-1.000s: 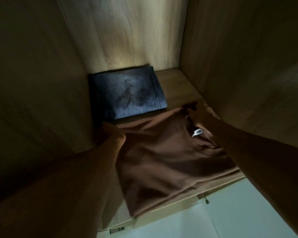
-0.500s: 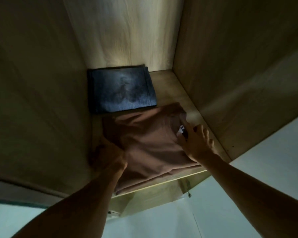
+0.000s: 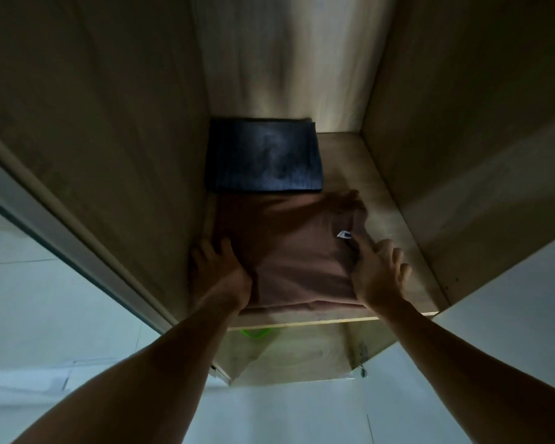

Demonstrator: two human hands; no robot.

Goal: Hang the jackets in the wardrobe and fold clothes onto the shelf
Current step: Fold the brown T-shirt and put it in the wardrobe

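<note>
The folded brown shirt (image 3: 295, 251) lies flat on the wardrobe shelf (image 3: 366, 174), at the front, its near edge close to the shelf's front lip. I can see a small white label (image 3: 344, 234) at its collar, toward the right. My left hand (image 3: 220, 270) rests on the shirt's left edge, fingers stretched out and slightly apart, thumb lying on the cloth. My right hand (image 3: 378, 274) is on the right edge, fingers spread, the forefinger reaching toward the label; it pinches nothing that I can see. Just behind the shirt, touching its far edge, sits a folded dark blue garment (image 3: 263, 155), pushed against the back panel and the left wall. The shelf's bare wood shows to the right of both pieces. Under the shelf's front edge a bit of bright green (image 3: 255, 333) shows; I cannot tell what it is. Pale floor (image 3: 45, 299) lies outside the wardrobe.
</note>
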